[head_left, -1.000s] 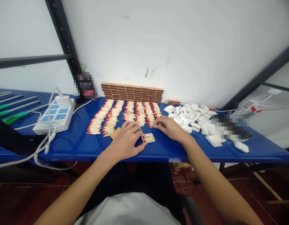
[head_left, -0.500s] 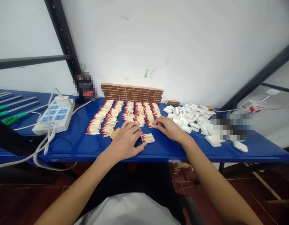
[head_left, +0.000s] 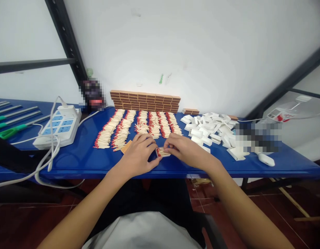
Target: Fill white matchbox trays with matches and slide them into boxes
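A small white matchbox tray (head_left: 167,155) with red-tipped matches (head_left: 161,152) in it lies near the table's front edge. My left hand (head_left: 138,155) grips the tray's left end between thumb and fingers. Over the tray's right end, my right hand (head_left: 184,150) is closed in a pinch at the matches; whatever sits between its fingertips is too small to make out fully. An orange matchbox sleeve (head_left: 126,146) lies partly under my left hand. Several long rows of matches (head_left: 108,129) stretch away behind my hands.
Stacked brown matchboxes (head_left: 145,101) line the wall, with a few more boxes (head_left: 190,111) beside them. A heap of white trays (head_left: 212,128) lies to the right, near a white earbud case (head_left: 266,159). At left are a power strip (head_left: 58,126) with cables and green-handled tools (head_left: 14,130).
My right hand has moved left and nearer, from the end of the rightmost match rows to the tray. My left hand keeps its hold on the tray.
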Demonstrator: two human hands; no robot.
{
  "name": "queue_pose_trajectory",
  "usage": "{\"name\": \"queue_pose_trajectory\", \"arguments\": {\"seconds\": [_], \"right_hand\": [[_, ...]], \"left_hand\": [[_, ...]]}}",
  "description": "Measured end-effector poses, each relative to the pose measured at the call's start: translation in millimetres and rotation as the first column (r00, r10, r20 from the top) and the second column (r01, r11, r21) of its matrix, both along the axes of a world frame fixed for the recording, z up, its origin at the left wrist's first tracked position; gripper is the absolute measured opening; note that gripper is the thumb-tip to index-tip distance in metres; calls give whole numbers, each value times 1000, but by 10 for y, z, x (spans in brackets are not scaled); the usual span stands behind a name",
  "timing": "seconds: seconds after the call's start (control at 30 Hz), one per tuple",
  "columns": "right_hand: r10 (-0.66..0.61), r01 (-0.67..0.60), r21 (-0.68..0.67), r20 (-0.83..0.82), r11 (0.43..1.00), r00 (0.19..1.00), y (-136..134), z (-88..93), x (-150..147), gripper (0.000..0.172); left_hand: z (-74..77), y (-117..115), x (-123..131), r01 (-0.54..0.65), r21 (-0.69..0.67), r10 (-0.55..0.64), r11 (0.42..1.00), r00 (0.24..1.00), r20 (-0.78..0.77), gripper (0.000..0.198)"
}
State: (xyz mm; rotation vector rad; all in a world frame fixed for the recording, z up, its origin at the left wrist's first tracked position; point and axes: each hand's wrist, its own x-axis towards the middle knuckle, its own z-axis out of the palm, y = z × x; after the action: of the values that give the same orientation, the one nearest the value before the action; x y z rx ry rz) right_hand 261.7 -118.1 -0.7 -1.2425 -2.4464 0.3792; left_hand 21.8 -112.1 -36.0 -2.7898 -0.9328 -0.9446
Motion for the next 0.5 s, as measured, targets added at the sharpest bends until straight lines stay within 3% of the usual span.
{"name": "queue_pose_trajectory", "arguments": {"seconds": [0.1,0.2,0.33,0.5], "right_hand": [[2,0,22,-68,1000,998,70,24,51,15],[-76,90,76,-163,993,984,276,-8,204,18],[-107,115,56,-128,992,986,518,-143,360,15],[-99,102,23,-114,994,988,551,-246,370,16]], "left_hand": [[-3,0,3,4,-3,-4,1000,1000,9,18],[-9,0,4,4,3,-4,1000,1000,8,19],[-14,-1,5,2,13,-2,1000,1000,7,20],[-14,-2,3,2,9,-2,1000,1000,7,18]]}}
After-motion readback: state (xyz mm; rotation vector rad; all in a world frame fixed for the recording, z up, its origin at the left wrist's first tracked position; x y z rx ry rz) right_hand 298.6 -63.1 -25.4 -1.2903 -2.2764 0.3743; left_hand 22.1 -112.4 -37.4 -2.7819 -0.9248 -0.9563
